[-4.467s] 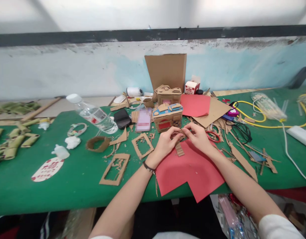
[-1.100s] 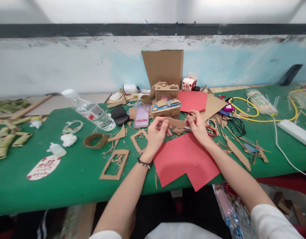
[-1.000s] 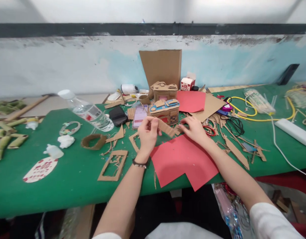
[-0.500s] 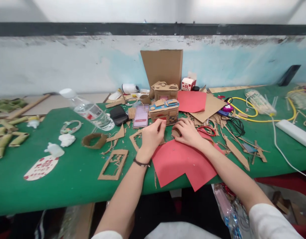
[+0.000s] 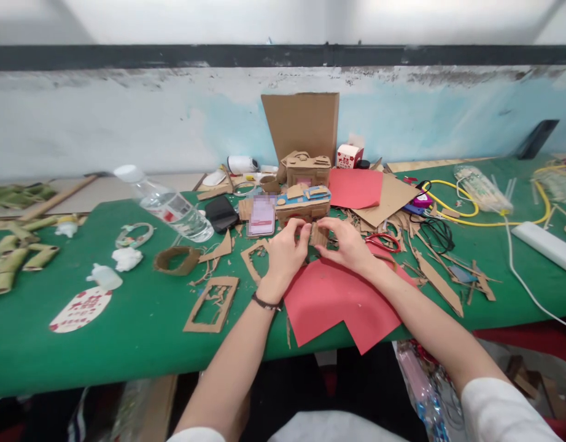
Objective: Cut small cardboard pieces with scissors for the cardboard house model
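A small piece of corrugated cardboard (image 5: 318,235) is held up between my two hands, just beyond the red paper. My right hand (image 5: 350,247) grips it from the right, thumb below and fingers above. The fingers of my left hand (image 5: 285,252) are pinched together at its left edge; what lies between those fingertips is partly hidden. Under my wrists lies notched red paper (image 5: 342,301). Right behind my fingers stands a cardboard model (image 5: 304,202) with a blue patterned top. Red-handled scissors (image 5: 383,241) rest beside my right hand.
A tilted water bottle (image 5: 172,212), a phone (image 5: 261,216) and a cardboard frame (image 5: 213,305) are to the left. Cardboard scraps (image 5: 433,276), black cable (image 5: 434,235) and a white power strip (image 5: 545,245) lie right. A cardboard sheet (image 5: 304,126) leans on the wall.
My right hand has turned the cardboard piece upright, showing its ribbed face. My left fingers have come to its left edge. The view has shifted slightly.
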The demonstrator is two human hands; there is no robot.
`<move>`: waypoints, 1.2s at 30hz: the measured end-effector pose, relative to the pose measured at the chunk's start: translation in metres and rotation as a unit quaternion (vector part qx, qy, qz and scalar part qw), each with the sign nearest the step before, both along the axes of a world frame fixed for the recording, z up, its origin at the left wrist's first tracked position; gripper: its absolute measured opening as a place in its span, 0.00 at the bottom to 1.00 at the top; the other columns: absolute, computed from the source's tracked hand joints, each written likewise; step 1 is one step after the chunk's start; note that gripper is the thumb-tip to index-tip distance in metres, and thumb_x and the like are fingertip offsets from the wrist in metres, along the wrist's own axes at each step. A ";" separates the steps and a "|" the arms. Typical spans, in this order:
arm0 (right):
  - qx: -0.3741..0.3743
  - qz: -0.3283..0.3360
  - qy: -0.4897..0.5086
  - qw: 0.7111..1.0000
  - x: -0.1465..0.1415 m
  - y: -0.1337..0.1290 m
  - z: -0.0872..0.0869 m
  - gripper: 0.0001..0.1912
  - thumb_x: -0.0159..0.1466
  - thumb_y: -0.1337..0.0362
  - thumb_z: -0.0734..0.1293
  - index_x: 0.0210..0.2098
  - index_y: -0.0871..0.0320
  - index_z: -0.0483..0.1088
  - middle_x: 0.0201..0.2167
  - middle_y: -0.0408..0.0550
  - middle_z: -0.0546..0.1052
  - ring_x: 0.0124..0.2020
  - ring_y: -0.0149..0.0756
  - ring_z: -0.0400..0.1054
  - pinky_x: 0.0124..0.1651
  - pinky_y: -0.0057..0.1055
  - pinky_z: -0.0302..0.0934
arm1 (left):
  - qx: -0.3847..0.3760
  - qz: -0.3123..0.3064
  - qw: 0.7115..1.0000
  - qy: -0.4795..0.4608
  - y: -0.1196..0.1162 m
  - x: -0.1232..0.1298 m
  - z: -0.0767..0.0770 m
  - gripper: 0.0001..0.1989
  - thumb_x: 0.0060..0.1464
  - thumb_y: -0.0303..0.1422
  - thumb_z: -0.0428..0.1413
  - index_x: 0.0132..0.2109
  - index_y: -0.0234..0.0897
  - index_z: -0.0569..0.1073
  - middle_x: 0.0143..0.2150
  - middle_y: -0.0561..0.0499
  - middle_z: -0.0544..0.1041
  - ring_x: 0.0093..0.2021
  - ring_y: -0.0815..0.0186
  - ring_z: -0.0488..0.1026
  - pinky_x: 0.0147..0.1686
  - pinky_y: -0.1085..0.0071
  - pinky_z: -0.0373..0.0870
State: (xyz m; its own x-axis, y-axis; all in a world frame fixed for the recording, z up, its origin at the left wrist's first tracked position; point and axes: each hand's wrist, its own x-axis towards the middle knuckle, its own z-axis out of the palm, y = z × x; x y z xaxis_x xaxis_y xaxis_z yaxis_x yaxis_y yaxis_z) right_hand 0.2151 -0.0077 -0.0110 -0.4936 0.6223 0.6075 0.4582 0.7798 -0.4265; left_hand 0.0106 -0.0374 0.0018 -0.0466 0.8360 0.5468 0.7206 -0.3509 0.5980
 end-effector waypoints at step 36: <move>-0.031 -0.156 0.048 0.986 -0.003 -0.015 -0.005 0.09 0.75 0.58 0.65 0.40 0.54 0.73 0.32 0.49 0.82 0.32 0.39 0.75 0.36 0.32 0.64 | -0.043 -0.108 0.972 -0.202 -0.002 0.030 -0.017 0.11 0.71 0.37 0.60 0.57 0.42 0.73 0.51 0.45 0.87 0.53 0.58 0.87 0.48 0.66 0.86</move>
